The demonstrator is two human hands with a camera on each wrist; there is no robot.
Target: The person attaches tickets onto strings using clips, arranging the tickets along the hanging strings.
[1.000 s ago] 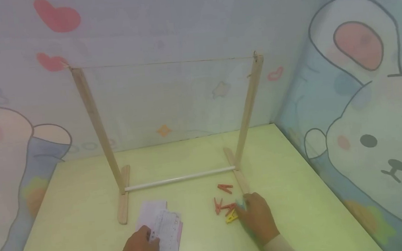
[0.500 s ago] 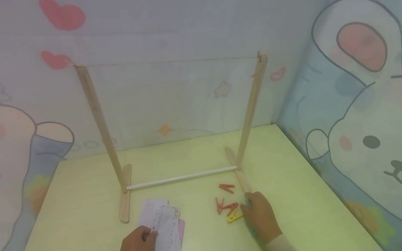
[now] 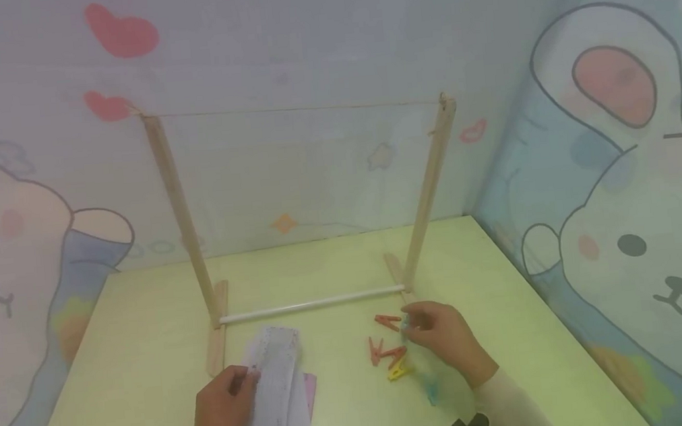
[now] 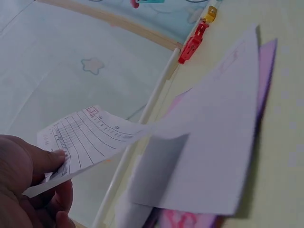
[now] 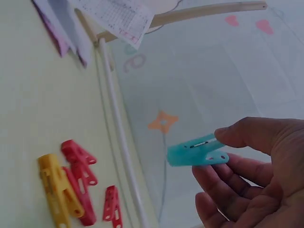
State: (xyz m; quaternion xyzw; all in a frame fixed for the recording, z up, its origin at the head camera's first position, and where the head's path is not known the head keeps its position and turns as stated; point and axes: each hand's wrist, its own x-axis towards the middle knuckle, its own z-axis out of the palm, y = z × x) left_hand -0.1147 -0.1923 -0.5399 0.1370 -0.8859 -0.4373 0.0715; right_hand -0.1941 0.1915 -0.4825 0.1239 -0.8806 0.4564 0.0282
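My left hand [image 3: 224, 402] pinches a printed paper slip [image 3: 274, 374] between thumb and fingers, raised over a pile of papers. In the left wrist view the slip [image 4: 88, 140] shows ruled lines and a small red box, and bends along its length. White and pink sheets [image 4: 204, 133] lie below it. My right hand [image 3: 449, 339] pinches a teal clothespin [image 5: 197, 149] by its handle ends, above the table. Several red clothespins [image 3: 375, 351] and a yellow clothespin [image 3: 399, 370] lie to its left. Another teal clothespin [image 3: 432, 392] lies nearer the front.
A wooden frame stands behind the hands, with a left post [image 3: 180, 217], a right post [image 3: 431, 195] and a white bar [image 3: 312, 305] low between them. A thin string [image 3: 295, 109] stretches between the post tops. Patterned walls [image 3: 325, 167] close off the table's back and right.
My left hand has lifted the slip off the pile and tilted it up. My right hand has risen from the table with a teal clothespin, uncovering another teal one.
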